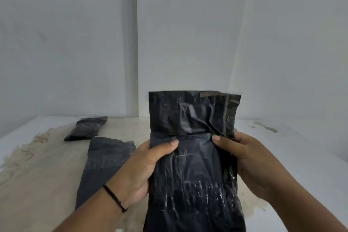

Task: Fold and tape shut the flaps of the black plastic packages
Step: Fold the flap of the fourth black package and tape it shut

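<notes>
Three black plastic packages in view, one held up in both hands.

The held package (194, 156) stands upright in front of the person, its crumpled top flap (194, 113) raised above a crease; the left hand (139, 167) and right hand (250, 158) each pinch a side edge, thumbs pressed on the front at the crease. What it contains cannot be seen. A flat package (105, 164) lies on the table (37, 184) just left, a smaller folded one (86, 128) further back.

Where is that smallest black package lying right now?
The smallest black package lies far left on the table, near the wall, just behind the flat black bag.
</notes>
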`<state>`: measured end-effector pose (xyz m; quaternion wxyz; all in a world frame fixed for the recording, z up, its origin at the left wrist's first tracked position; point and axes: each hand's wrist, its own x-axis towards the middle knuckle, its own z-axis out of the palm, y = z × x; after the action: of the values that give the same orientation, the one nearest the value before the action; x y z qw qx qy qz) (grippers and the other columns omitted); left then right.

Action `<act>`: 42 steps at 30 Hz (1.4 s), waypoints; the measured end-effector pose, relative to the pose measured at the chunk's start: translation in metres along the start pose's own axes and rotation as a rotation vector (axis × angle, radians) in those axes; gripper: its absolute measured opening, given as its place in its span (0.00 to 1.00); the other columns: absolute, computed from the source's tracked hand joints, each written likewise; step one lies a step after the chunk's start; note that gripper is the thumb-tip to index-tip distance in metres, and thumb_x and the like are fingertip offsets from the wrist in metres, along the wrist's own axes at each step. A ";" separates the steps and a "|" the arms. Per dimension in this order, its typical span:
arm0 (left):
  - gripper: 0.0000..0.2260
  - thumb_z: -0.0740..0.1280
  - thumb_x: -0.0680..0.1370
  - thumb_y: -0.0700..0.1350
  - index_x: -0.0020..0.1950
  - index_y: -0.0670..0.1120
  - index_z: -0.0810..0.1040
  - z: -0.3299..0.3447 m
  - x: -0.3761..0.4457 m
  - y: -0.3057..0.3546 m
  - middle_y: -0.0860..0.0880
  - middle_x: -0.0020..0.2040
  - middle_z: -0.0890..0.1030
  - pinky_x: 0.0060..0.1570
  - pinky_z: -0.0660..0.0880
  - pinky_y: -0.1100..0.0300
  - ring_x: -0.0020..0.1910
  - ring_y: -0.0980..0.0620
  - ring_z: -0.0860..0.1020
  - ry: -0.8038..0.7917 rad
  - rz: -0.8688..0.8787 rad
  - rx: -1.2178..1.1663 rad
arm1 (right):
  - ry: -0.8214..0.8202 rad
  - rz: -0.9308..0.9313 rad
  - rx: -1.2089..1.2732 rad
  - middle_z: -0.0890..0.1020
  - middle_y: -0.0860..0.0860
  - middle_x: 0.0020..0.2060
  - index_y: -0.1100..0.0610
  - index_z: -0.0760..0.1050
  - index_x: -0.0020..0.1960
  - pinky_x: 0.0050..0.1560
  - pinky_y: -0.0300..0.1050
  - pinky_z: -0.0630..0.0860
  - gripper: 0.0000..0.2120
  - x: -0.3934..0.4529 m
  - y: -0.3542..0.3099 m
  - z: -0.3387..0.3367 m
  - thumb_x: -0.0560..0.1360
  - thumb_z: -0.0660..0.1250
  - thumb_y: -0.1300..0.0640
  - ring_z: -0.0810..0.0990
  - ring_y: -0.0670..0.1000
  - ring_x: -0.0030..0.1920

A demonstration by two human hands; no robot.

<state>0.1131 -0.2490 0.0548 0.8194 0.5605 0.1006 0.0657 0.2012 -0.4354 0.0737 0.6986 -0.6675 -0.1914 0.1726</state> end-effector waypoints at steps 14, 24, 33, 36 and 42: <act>0.17 0.71 0.68 0.38 0.56 0.38 0.81 -0.006 0.004 -0.002 0.39 0.52 0.84 0.55 0.77 0.47 0.52 0.41 0.82 0.067 -0.006 -0.049 | 0.024 0.071 0.008 0.85 0.60 0.50 0.62 0.82 0.52 0.59 0.59 0.75 0.10 0.004 0.003 0.001 0.74 0.67 0.59 0.83 0.60 0.51; 0.14 0.69 0.71 0.43 0.55 0.40 0.82 -0.008 0.006 -0.006 0.42 0.52 0.85 0.52 0.79 0.51 0.51 0.44 0.83 0.032 0.052 -0.084 | -0.038 0.108 0.144 0.86 0.58 0.49 0.64 0.80 0.54 0.53 0.50 0.80 0.15 0.009 0.006 0.000 0.78 0.62 0.54 0.85 0.54 0.48; 0.14 0.68 0.71 0.42 0.55 0.41 0.81 -0.014 0.007 -0.013 0.43 0.53 0.84 0.53 0.78 0.51 0.52 0.46 0.83 0.022 0.082 -0.079 | -0.113 0.064 -0.010 0.86 0.58 0.45 0.63 0.82 0.49 0.39 0.43 0.79 0.13 0.011 0.015 -0.004 0.65 0.72 0.60 0.84 0.53 0.41; 0.13 0.68 0.72 0.43 0.54 0.40 0.82 -0.015 0.009 -0.013 0.42 0.53 0.84 0.53 0.77 0.51 0.52 0.45 0.83 -0.004 0.096 -0.080 | -0.096 0.036 -0.024 0.85 0.58 0.49 0.61 0.82 0.51 0.49 0.51 0.78 0.11 0.013 0.018 -0.005 0.69 0.71 0.62 0.84 0.56 0.46; 0.09 0.71 0.72 0.42 0.51 0.45 0.84 -0.030 0.005 -0.009 0.46 0.54 0.84 0.56 0.78 0.56 0.55 0.48 0.82 -0.104 0.284 0.307 | -0.024 -0.196 -0.227 0.87 0.50 0.46 0.52 0.84 0.48 0.57 0.51 0.77 0.09 0.008 0.019 -0.005 0.72 0.70 0.63 0.84 0.51 0.49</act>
<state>0.1111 -0.2235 0.0354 0.7109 0.6900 -0.0130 0.1356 0.2108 -0.4352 0.0544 0.6296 -0.7183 -0.2822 0.0888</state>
